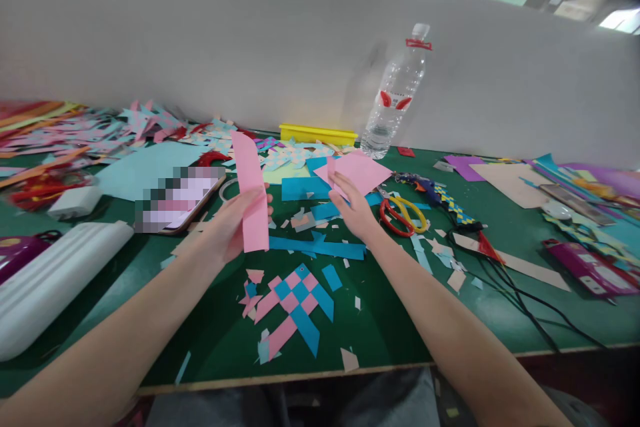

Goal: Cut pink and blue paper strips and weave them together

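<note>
Pale wall [200, 33] backed the green desk [380, 320]. Left grip [233, 221] was closed on a pink strip [256, 230], midway between near and far edges; right grip [354, 208] was at a pink sheet [363, 170] toward the far edge, pinch unclear. Step looked like paper-handling; next move seemingly called for keeping strip uncreased.

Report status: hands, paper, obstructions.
Left hand gripping pink strip. Right hand touching pink sheet. Scissors near right hand; paper scraps between hands, possible nuisance.

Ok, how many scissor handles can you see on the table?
2: a red handle and a yellow handle, on the same pair of scissors, to the right of your right hand. Others may be hidden under the paper scraps.
</note>
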`<state>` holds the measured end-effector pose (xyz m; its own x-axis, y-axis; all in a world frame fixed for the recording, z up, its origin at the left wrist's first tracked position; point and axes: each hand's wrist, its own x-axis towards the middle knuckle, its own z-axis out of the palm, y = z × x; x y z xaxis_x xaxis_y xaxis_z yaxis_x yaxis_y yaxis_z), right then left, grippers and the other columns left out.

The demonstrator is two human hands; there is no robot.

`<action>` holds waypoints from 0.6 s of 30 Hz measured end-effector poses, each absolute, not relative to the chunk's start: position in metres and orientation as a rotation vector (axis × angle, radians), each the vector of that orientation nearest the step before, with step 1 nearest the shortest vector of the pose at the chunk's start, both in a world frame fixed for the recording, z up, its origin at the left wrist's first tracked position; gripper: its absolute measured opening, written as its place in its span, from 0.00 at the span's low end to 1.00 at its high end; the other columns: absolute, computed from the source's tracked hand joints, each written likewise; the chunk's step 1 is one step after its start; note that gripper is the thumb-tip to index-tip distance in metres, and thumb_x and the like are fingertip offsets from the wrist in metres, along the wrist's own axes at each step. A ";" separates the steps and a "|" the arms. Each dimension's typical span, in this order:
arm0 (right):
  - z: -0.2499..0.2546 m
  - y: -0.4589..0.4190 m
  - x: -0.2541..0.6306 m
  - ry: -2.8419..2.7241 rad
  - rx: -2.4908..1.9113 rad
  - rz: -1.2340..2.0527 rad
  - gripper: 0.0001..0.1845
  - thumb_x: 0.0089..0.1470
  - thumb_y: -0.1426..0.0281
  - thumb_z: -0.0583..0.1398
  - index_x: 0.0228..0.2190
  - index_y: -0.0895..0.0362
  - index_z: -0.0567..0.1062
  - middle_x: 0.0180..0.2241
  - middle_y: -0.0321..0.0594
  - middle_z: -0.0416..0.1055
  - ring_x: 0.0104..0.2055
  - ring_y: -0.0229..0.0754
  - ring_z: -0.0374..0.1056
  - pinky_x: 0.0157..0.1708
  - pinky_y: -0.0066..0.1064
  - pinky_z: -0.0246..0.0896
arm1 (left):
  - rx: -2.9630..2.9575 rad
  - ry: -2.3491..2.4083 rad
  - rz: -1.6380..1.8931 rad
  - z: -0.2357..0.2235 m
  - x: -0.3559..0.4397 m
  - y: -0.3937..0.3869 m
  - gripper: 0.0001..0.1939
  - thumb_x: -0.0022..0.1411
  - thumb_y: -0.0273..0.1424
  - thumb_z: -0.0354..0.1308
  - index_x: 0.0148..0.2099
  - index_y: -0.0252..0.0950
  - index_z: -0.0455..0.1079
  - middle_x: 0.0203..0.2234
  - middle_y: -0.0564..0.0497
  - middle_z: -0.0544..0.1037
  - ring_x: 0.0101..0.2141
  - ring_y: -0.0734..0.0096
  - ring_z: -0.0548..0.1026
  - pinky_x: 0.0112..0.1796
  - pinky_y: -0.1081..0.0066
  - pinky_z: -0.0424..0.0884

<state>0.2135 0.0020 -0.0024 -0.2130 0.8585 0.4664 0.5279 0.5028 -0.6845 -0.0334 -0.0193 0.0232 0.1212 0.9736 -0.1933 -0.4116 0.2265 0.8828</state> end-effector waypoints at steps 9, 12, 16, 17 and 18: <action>0.021 -0.004 0.221 -1.234 -0.811 1.144 0.34 0.60 0.49 0.39 0.58 0.55 0.61 0.64 0.41 0.53 0.62 0.47 0.57 0.60 0.46 0.55 | 0.724 0.953 1.207 0.024 -0.033 -0.018 0.14 0.56 0.30 0.63 0.45 0.33 0.71 0.31 0.51 0.72 0.25 0.77 0.71 0.25 0.76 0.73; 0.029 -0.007 0.225 -1.254 -0.808 1.108 0.35 0.59 0.48 0.38 0.56 0.53 0.63 0.63 0.39 0.55 0.63 0.47 0.56 0.60 0.47 0.56 | 0.735 0.950 1.202 0.026 -0.032 -0.019 0.14 0.56 0.30 0.63 0.45 0.33 0.71 0.31 0.51 0.72 0.25 0.76 0.71 0.25 0.76 0.73; 0.029 -0.006 0.225 -1.241 -0.810 1.050 0.26 0.59 0.53 0.47 0.53 0.51 0.66 0.59 0.40 0.62 0.61 0.46 0.60 0.59 0.46 0.59 | 0.718 0.974 1.209 0.026 -0.031 -0.020 0.13 0.55 0.30 0.63 0.44 0.33 0.71 0.30 0.51 0.72 0.24 0.76 0.71 0.25 0.76 0.72; 0.026 -0.005 0.225 -1.211 -0.814 1.038 0.25 0.58 0.55 0.51 0.53 0.51 0.66 0.58 0.41 0.64 0.59 0.46 0.62 0.58 0.45 0.60 | 0.715 0.970 1.213 0.026 -0.031 -0.020 0.13 0.56 0.31 0.63 0.44 0.33 0.71 0.30 0.51 0.72 0.24 0.77 0.71 0.25 0.76 0.72; 0.024 -0.004 0.225 -1.170 -0.834 1.008 0.25 0.56 0.58 0.54 0.54 0.52 0.66 0.57 0.42 0.65 0.56 0.46 0.66 0.57 0.44 0.62 | 0.715 0.963 1.217 0.025 -0.031 -0.019 0.14 0.56 0.31 0.63 0.45 0.33 0.71 0.30 0.51 0.72 0.24 0.77 0.71 0.25 0.76 0.72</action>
